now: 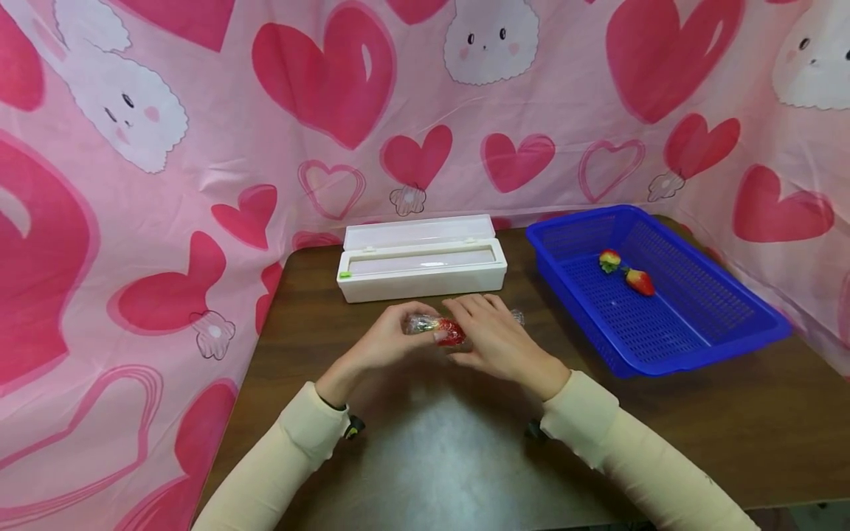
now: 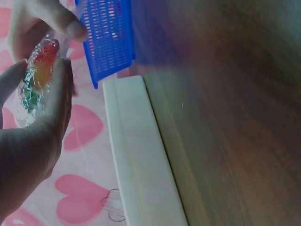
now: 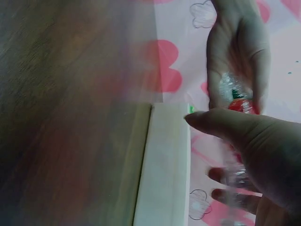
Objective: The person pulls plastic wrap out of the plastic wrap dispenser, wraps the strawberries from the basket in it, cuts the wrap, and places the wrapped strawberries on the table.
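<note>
Two bare hands meet over a brown table [image 1: 425,464]. From the head view, the left hand [image 1: 381,341] pinches a film-wrapped strawberry [image 1: 450,332] between thumb and fingers; the right hand [image 1: 494,341], fingers bent, sits close at its right end, where clear film [image 1: 518,317] sticks out. To close the wrapping neatly, I'd keep the left pinch light, sparing the soft fruit, and smooth or twist only the loose plastic. A white box [image 1: 425,286] stands just beyond.

From the left wrist, the fruit lies lengthwise between left thumb and fingers, green end toward the palm, red end toward the right hand.

From the right wrist, the right thumb partly hides the fruit; film trails past the fingers, though I cannot tell whether they grip it.
</note>
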Demonstrator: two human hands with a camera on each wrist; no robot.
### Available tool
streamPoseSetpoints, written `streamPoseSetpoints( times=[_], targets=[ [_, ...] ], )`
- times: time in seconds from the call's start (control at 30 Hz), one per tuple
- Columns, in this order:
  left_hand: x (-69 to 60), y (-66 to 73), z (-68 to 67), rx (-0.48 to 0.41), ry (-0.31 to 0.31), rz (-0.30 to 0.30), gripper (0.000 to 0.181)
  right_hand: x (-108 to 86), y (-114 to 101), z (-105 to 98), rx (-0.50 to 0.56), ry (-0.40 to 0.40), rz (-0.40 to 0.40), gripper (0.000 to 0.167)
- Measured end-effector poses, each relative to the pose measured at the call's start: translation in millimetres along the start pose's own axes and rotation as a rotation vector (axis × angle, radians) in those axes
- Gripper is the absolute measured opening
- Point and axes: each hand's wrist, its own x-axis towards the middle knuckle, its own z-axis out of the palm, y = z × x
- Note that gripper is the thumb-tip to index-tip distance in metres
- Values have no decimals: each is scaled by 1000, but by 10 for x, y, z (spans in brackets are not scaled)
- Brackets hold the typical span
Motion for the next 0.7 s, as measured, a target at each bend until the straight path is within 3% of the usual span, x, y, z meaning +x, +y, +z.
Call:
streamPoseSetpoints(
  times=[0.07,0.13,0.3,0.4,0.57,0.63,0.7],
  targets=[
    [4,-6,3,-13,-22,2,34,-10,15,15,-11,-21,10,76],
    [5,-14,6,-20,-37,4,33,-14,28,30,-12,-20,3,64],
    [-3,-34,2,-25,-22,-3,31,-11,44,40,-1,18,-26,37],
    [-15,-49,-4,-25,2,-20,32,-27,56,21,10,11,-16,44],
    [-39,-86,-39,8,94,-46,32,-74,94,-53,-22,33,68,74],
    [-42,-95,-57,31,130,-48,32,-95,99,-84,-12,59,128,71],
    [-43,-94,-69,56,152,-47,32,-111,92,-105,47,68,215,57]
  ],
)
